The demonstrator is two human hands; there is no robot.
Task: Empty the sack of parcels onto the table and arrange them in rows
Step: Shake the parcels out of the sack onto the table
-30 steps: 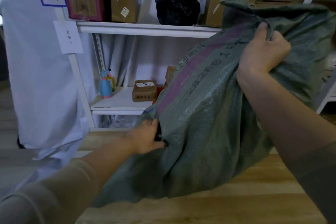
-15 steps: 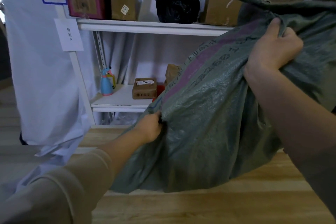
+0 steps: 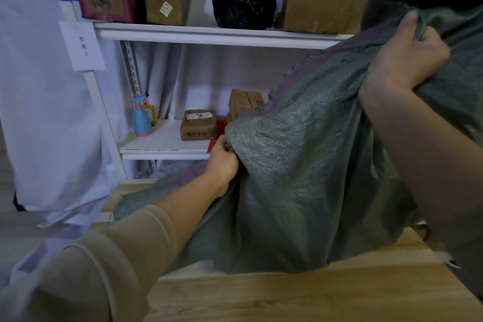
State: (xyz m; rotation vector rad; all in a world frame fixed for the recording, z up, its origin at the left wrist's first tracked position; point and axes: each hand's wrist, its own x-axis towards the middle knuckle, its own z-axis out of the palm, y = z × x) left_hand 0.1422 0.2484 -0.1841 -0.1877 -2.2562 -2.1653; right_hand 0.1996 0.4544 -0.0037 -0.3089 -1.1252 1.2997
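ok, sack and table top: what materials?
Sack: looks like woven plastic, probably polypropylene; grey-green, fine glinting weave, a purple stripe, creasing softly in both hands. Table: light wood or wood-look laminate, visible grain and plank seams, matte.

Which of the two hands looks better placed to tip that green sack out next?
Probably the right hand: it grips the sack high up, above the left hand, which pinches a lower fold, so lifting there should spill parcels toward the table.

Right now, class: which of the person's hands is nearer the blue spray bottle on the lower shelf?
Left. The left hand grips the sack just right of the spray bottle; the right hand grips it much farther right, higher.
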